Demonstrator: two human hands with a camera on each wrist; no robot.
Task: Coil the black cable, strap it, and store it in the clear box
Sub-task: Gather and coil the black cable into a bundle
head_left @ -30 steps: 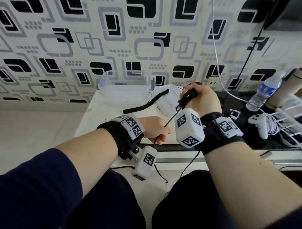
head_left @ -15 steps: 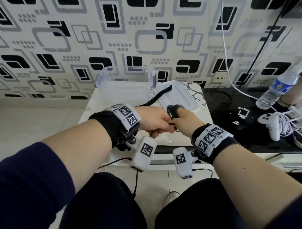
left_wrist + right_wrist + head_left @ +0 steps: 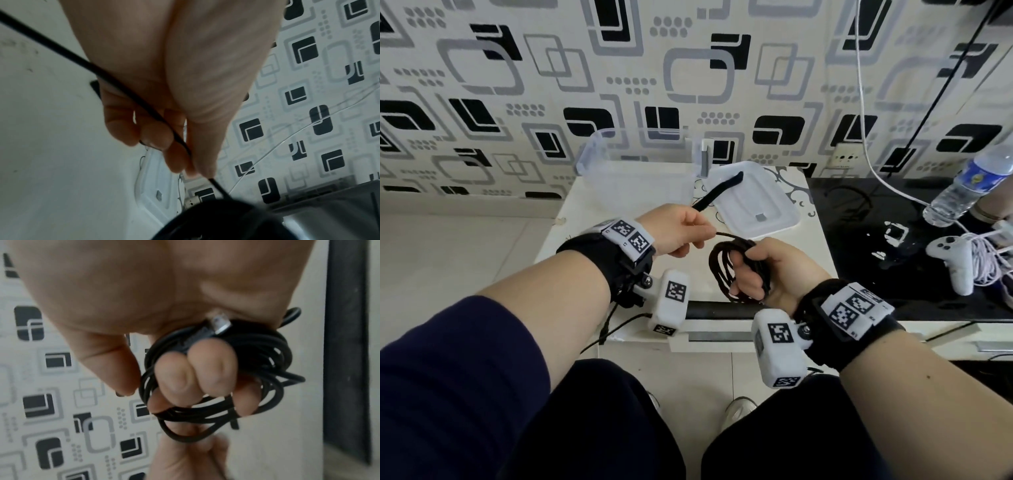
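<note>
The black cable point(image 3: 722, 270) is wound in several loops round the fingers of my right hand point(image 3: 760, 274), which grips the coil point(image 3: 257, 369) over the table's front edge; a silver plug point(image 3: 220, 324) lies against the palm. My left hand point(image 3: 681, 229) pinches the loose cable strand point(image 3: 131, 97) between thumb and fingers, just left of the coil. A black strap point(image 3: 719, 193) lies on the table from behind my left hand up onto the lid. The clear box point(image 3: 633, 171) stands open at the back of the white table.
The box's clear lid point(image 3: 756, 202) lies flat right of the box. On the black surface to the right are a white game controller point(image 3: 952, 257) with a white cord, and a water bottle point(image 3: 969, 181). A white cable point(image 3: 866, 137) hangs down the patterned wall.
My right hand dropped from a raised position and turned, with more cable loops now round its fingers. My left hand moved up and left, drawing the strand through its fingers. The view tilted down.
</note>
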